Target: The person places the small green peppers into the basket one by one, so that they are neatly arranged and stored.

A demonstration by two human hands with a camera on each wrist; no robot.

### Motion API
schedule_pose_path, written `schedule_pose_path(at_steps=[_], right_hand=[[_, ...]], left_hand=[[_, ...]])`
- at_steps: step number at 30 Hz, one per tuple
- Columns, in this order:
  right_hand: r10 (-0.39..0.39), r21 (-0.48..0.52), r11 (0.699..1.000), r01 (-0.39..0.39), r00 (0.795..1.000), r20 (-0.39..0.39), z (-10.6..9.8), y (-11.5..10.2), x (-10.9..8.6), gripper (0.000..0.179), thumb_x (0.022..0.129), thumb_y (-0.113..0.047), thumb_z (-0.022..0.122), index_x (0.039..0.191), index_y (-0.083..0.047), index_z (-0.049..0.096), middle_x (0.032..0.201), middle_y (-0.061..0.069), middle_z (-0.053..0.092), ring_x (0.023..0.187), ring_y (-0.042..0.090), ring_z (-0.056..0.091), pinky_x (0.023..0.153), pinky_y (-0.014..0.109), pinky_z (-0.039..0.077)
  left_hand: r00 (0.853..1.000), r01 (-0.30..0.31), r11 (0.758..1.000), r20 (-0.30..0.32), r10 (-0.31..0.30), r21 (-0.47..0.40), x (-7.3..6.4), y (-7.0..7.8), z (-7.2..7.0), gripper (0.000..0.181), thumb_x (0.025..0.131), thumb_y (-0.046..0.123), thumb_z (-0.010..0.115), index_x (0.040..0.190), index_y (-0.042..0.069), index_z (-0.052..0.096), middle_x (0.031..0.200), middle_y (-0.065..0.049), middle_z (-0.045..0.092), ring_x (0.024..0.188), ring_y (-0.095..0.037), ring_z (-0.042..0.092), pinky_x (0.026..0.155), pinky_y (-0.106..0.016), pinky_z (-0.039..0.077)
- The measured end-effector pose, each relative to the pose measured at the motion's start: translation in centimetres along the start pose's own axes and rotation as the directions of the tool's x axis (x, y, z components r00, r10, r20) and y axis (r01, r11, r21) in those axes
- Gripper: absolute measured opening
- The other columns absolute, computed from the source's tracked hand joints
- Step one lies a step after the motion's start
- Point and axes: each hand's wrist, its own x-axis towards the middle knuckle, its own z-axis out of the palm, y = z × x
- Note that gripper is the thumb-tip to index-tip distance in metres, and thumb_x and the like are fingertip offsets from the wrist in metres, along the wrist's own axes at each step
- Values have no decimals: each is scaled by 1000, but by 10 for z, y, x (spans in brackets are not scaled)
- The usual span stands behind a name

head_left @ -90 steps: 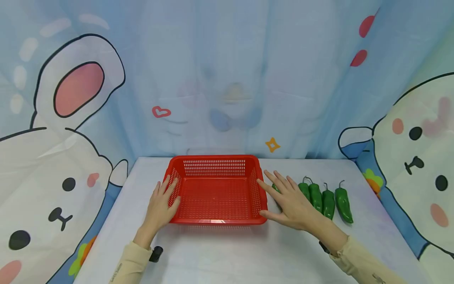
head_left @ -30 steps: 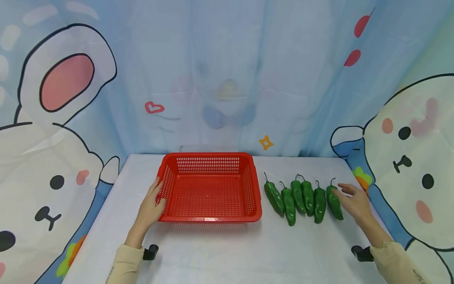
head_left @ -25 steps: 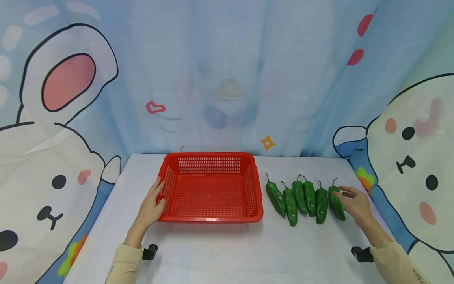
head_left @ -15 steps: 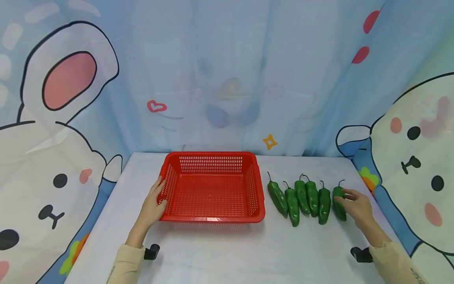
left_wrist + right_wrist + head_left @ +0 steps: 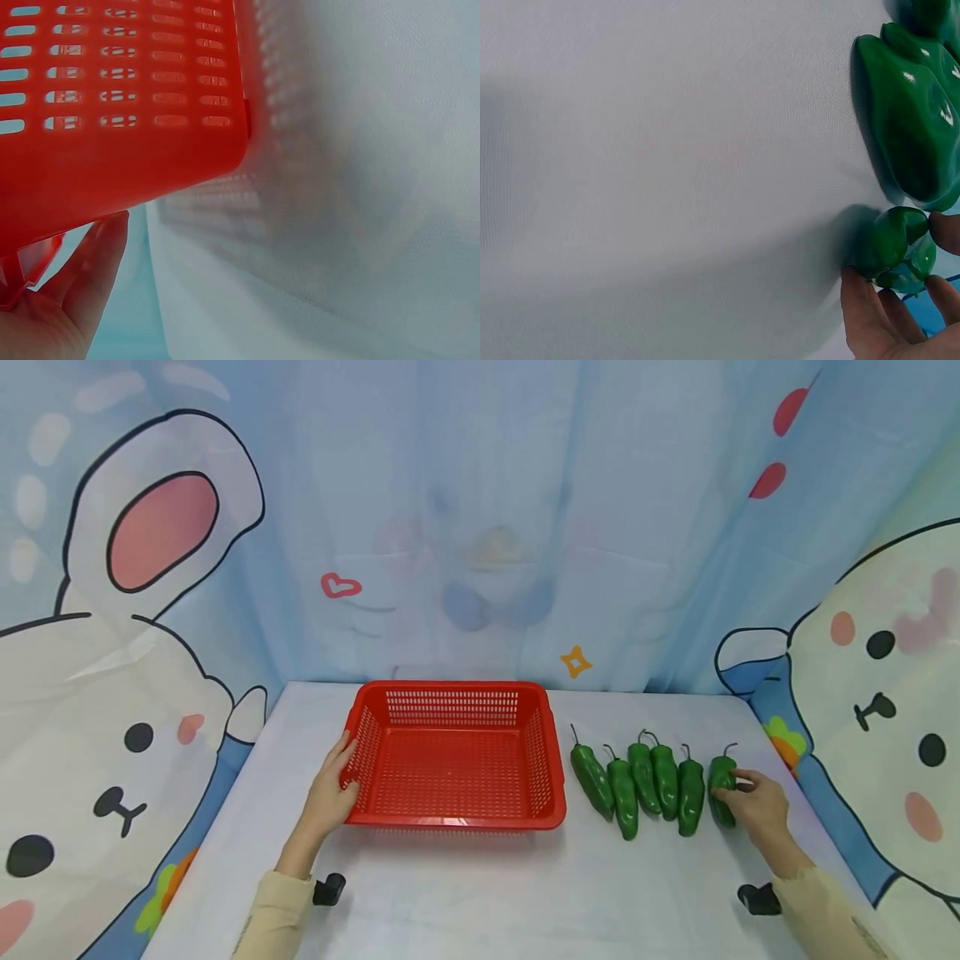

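My left hand (image 5: 327, 795) holds the left rim of a red perforated plastic basket (image 5: 453, 822), its thumb and index finger lying over the edge. In the left wrist view, the other fingers (image 5: 96, 270) press against the basket's outer wall (image 5: 150, 169) below the rim. At the far right, my right hand (image 5: 762, 810) pinches the last green pepper (image 5: 722, 770) of a row, near its middle. In the right wrist view, thumb and fingers (image 5: 866, 319) surround that pepper's lower end. The basket contains nothing.
Several more green peppers (image 5: 624, 797) lie side by side between basket and right hand, stems pointing away. A white cloth covers the table (image 5: 525, 902). Behind it hangs a blue cartoon-print curtain (image 5: 480, 527). Black wrist-camera mounts (image 5: 759, 900) stick out below both wrists.
My right hand has left the basket's right side for the rightmost pepper and closed round it, turning it slightly. My left hand has shifted outward onto the rim.
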Motion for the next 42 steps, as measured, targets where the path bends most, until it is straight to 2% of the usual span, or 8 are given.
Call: schedule_pose_path(at_steps=[4, 6, 11, 19, 25, 31, 37, 42], right_hand=[[11, 28, 1000, -11, 1000, -28, -1, 4, 0, 59, 88, -11, 65, 138, 14, 43, 132, 41, 44, 109, 49, 53, 88, 54, 51], [26, 53, 998, -24, 999, -39, 1, 12, 6, 61, 89, -16, 66, 138, 12, 44, 131, 40, 47, 104, 45, 56, 73, 44, 57], [106, 191, 977, -99, 994, -25, -1, -1, -5, 66, 91, -26, 64, 144, 7, 42, 136, 34, 46, 86, 25, 61, 52, 22, 51], [120, 377, 920, -108, 993, -9, -5, -46, -26, 67, 92, -26, 65, 147, 1, 41, 135, 25, 49, 65, -3, 53, 54, 20, 53], [90, 426, 902, -75, 996, -16, 3, -76, -35, 64, 90, -28, 68, 146, -4, 47, 138, 22, 51, 74, 1, 58, 58, 21, 54], [-83, 458, 883, 103, 994, -64, 30, -89, -24, 55, 86, -30, 74, 136, -12, 61, 130, 19, 59, 85, 10, 62, 61, 28, 53], [-153, 443, 884, 151, 988, -30, 32, -129, -56, 57, 91, -29, 67, 142, -7, 53, 139, 24, 52, 97, 12, 62, 69, 24, 53], [-175, 485, 859, 166, 984, -27, 40, -146, -69, 53, 90, -27, 68, 138, -8, 57, 136, 22, 54, 92, 9, 61, 70, 25, 52]], left_hand=[[1000, 15, 1000, 8, -15, 6, -1, 2, 1, 70, 82, -7, 52, 150, -4, 35, 162, -13, 21, 147, -35, 22, 111, -56, 29], [1000, 25, 1000, 14, -25, 12, -1, 3, 1, 69, 83, -6, 53, 150, -4, 35, 163, -12, 21, 147, -34, 22, 111, -56, 29], [1000, 28, 999, 13, -28, 19, 1, 4, 0, 69, 83, -5, 53, 150, -4, 35, 163, -11, 21, 147, -33, 23, 111, -55, 30], [1000, 13, 999, 13, -13, 30, 5, 4, -1, 72, 82, -3, 53, 150, -5, 33, 163, -13, 19, 147, -34, 23, 111, -56, 29], [1000, 24, 999, 18, -25, 21, 3, 4, -1, 73, 80, -4, 52, 151, -5, 33, 163, -13, 19, 147, -34, 22, 110, -56, 30], [999, 52, 999, 9, -52, 10, 3, 5, -3, 75, 78, -4, 50, 151, -2, 33, 163, -10, 19, 145, -33, 27, 103, -55, 37], [999, 38, 999, 12, -38, 9, 5, 5, -2, 77, 76, -4, 51, 151, -3, 34, 163, -10, 20, 146, -33, 24, 108, -55, 34], [999, 48, 999, 14, -48, 4, 4, 4, 1, 77, 76, -5, 51, 151, -3, 34, 163, -9, 20, 147, -32, 22, 110, -55, 31]])
